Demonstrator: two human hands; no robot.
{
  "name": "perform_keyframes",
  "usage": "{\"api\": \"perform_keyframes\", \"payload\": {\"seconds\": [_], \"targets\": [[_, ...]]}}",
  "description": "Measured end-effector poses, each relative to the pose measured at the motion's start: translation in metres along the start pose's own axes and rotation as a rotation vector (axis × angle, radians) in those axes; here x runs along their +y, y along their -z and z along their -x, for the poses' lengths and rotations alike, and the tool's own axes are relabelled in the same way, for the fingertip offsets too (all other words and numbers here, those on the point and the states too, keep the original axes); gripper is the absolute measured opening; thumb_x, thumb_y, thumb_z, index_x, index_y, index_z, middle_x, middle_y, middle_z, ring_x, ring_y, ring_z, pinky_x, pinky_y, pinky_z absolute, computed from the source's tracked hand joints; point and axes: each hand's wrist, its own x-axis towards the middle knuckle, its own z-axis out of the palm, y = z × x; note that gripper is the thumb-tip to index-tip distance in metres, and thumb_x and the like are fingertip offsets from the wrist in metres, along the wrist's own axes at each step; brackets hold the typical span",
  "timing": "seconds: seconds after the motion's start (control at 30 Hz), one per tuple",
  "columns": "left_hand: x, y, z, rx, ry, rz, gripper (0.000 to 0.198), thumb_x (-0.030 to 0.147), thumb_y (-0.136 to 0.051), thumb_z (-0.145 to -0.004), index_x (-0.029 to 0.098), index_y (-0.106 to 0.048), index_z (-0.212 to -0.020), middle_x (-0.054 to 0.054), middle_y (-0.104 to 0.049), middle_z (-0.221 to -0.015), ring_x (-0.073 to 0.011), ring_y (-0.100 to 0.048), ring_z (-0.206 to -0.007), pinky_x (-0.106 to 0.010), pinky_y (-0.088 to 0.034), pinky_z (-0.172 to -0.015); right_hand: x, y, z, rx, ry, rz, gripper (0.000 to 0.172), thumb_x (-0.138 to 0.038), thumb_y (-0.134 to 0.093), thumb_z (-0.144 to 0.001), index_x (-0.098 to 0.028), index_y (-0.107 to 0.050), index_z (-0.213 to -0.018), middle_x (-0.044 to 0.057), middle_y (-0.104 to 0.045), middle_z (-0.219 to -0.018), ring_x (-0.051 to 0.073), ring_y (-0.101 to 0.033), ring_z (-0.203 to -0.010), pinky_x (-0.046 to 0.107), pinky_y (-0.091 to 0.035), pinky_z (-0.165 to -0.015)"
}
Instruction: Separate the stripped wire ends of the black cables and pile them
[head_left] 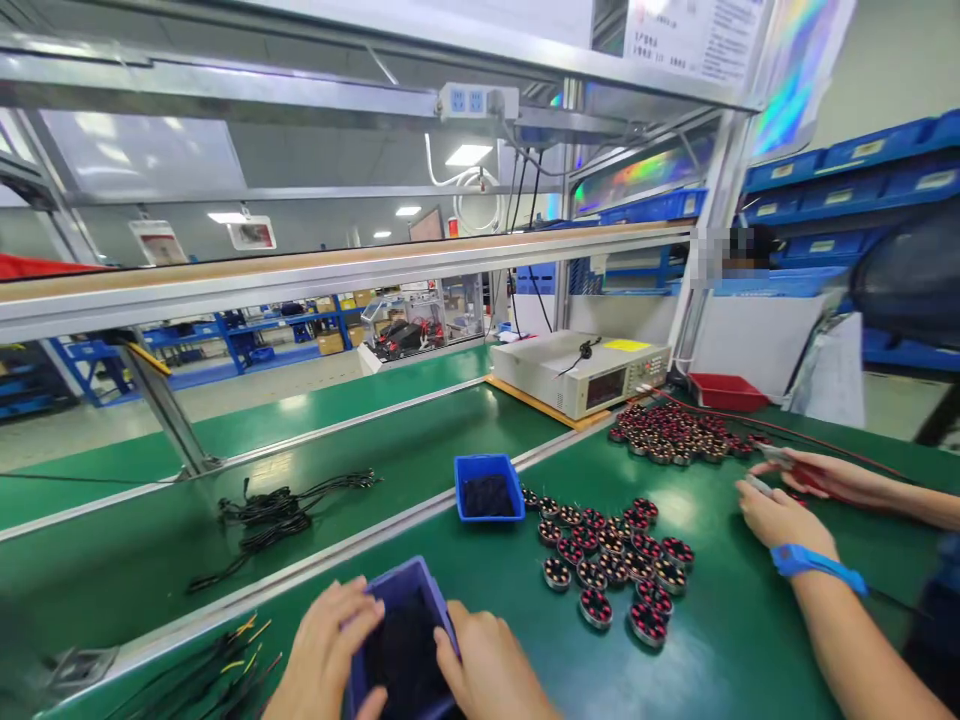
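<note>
A purple-blue plastic bin (403, 582) with dark contents is held between both my hands at the bottom of the view. My left hand (324, 645) grips its left wall, thumb below and fingers over the rim. Around the right wall is my right hand (491, 662), its thumb on the rim. What the dark contents are I cannot make out. Just beyond, a smaller blue bin (489, 465), also with black material inside, stands on the green bench (517, 630). Right of it lies a loose group of round motor stators (611, 545) with red and copper-coloured windings.
Black wires with coloured ends (217, 670) lie at lower left, and a cable bundle (274, 510) behind. A bench instrument (581, 370) stands near piled stators (675, 430) and a red tray (726, 392). A co-worker's hands (787, 510) hold clip leads at right.
</note>
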Motion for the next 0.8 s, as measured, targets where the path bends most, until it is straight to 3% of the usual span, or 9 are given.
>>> {"api": "perform_keyframes", "payload": {"seconds": [0.07, 0.17, 0.27, 0.33, 0.47, 0.6, 0.7, 0.8], "targets": [[0.015, -0.004, 0.01, 0.062, -0.127, -0.078, 0.054, 0.025, -0.063, -0.083, 0.025, -0.051, -0.136, -0.01, -0.071, -0.121, -0.0293, -0.065, -0.117, -0.038, -0.054, -0.098, -0.014, -0.001, -0.018, 0.024, 0.004, 0.006, 0.015, -0.022, -0.056, -0.093, -0.019, -0.071, -0.09, 0.009, -0.076, -0.074, 0.027, -0.074, -0.07, 0.028, -0.045, -0.057], [0.021, -0.019, 0.009, 0.156, -0.136, -0.152, 0.042, 0.018, -0.057, -0.082, 0.02, -0.061, -0.123, -0.011, -0.073, -0.114, -0.0278, -0.07, -0.106, -0.035, -0.057, -0.089, -0.016, 0.009, -0.049, 0.092, 0.002, 0.027, 0.023, -0.037, -0.057, -0.097, -0.02, -0.071, -0.096, 0.009, -0.077, -0.084, 0.026, -0.074, -0.078, 0.03, -0.049, -0.065], [0.013, -0.032, 0.005, 0.181, -0.089, -0.18, 0.041, 0.012, -0.05, -0.083, 0.024, -0.063, -0.12, -0.008, -0.074, -0.111, -0.0249, -0.071, -0.103, -0.033, -0.055, -0.09, 0.004, 0.023, -0.071, 0.217, -0.052, 0.085, 0.027, -0.029, -0.053, -0.1, -0.015, -0.064, -0.12, 0.016, -0.071, -0.115, 0.03, -0.065, -0.108, 0.04, -0.048, -0.091], [0.006, -0.035, 0.005, 0.181, -0.062, -0.2, 0.045, 0.007, -0.047, -0.082, 0.026, -0.062, -0.12, -0.005, -0.075, -0.111, -0.0231, -0.071, -0.104, -0.032, -0.054, -0.092, 0.021, 0.028, -0.073, 0.27, -0.075, 0.117, 0.03, -0.021, -0.057, -0.098, -0.013, -0.059, -0.127, 0.015, -0.065, -0.126, 0.029, -0.059, -0.117, 0.047, -0.043, -0.099], [-0.004, -0.037, 0.01, 0.172, -0.069, -0.239, 0.052, 0.002, -0.045, -0.077, 0.025, -0.06, -0.122, -0.004, -0.076, -0.111, -0.0216, -0.07, -0.107, -0.032, -0.05, -0.098, 0.04, 0.022, -0.054, 0.282, -0.028, 0.131, 0.028, -0.012, -0.063, -0.092, -0.014, -0.063, -0.12, 0.01, -0.067, -0.117, 0.026, -0.062, -0.11, 0.045, -0.045, -0.098], [-0.01, -0.044, 0.018, 0.128, -0.046, -0.187, 0.048, 0.004, -0.048, -0.079, 0.027, -0.061, -0.12, -0.001, -0.076, -0.112, -0.0207, -0.07, -0.108, -0.034, -0.046, -0.105, 0.029, 0.01, -0.027, 0.258, 0.063, 0.118, 0.028, -0.005, -0.066, -0.086, -0.019, -0.07, -0.111, 0.008, -0.07, -0.108, 0.024, -0.064, -0.101, 0.036, -0.046, -0.093], [-0.015, -0.055, 0.025, 0.119, -0.028, -0.165, 0.041, 0.01, -0.052, -0.083, 0.028, -0.062, -0.119, -0.002, -0.075, -0.115, -0.0221, -0.069, -0.111, -0.037, -0.044, -0.108, 0.016, 0.008, -0.009, 0.239, 0.122, 0.105, 0.022, -0.01, -0.07, -0.086, -0.027, -0.073, -0.1, 0.0, -0.071, -0.101, 0.019, -0.065, -0.095, 0.03, -0.047, -0.088], [-0.018, -0.064, 0.033, 0.156, -0.024, -0.168, 0.038, 0.016, -0.054, -0.086, 0.027, -0.062, -0.121, -0.005, -0.073, -0.119, -0.025, -0.067, -0.114, -0.041, -0.045, -0.106, 0.024, 0.021, 0.003, 0.267, 0.108, 0.108, 0.017, -0.019, -0.066, -0.092, -0.031, -0.072, -0.102, -0.002, -0.071, -0.101, 0.017, -0.065, -0.095, 0.027, -0.046, -0.089]]}}
